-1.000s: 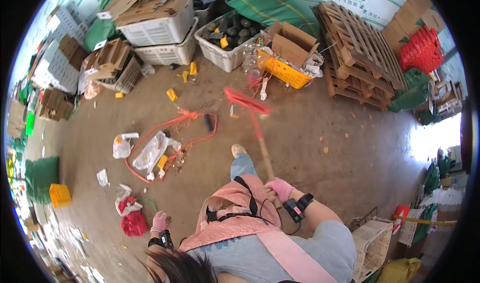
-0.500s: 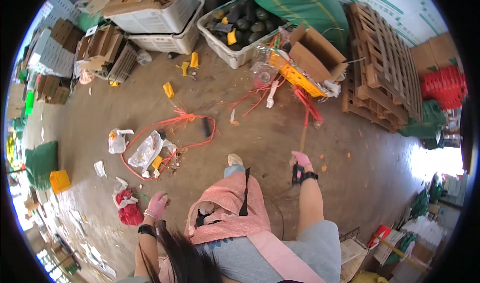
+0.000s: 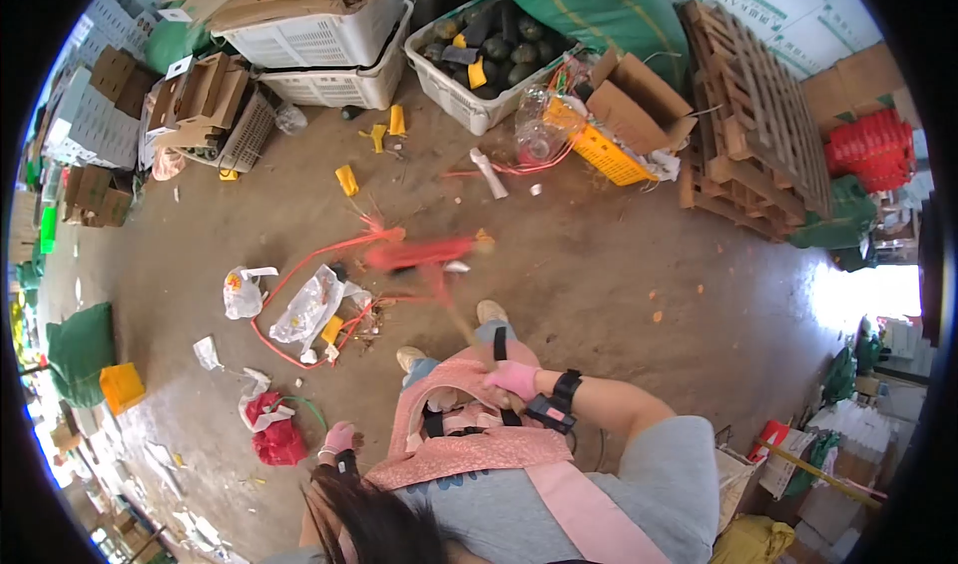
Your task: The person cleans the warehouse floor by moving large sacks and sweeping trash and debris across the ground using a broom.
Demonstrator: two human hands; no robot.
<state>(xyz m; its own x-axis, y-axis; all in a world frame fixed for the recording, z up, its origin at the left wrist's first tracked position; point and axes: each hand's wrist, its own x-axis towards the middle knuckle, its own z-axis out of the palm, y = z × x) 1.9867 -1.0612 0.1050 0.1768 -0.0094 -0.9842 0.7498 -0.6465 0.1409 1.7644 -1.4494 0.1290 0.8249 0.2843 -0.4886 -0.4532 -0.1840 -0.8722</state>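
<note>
My right hand, in a pink glove, is closed around the thin handle of a broom. Red and blurred by motion, the broom's head is over the floor ahead of my feet, at the right side of a litter pile. In that pile lie a clear plastic bag, a loop of red strap and a yellow scrap. My left hand, also gloved in pink, hangs low at my side with loosely bent fingers and nothing visible in it. Near it lies a red net bag.
A white crate of dark green squash stands ahead, beside stacked white crates with cardboard. To its right are a yellow basket, a cardboard box and wooden pallets. Yellow scraps dot the floor.
The broom has swung from the right across to the left, into the litter, with my right hand moving in front of my body. My left hand has dropped lower. A second shoe now shows.
</note>
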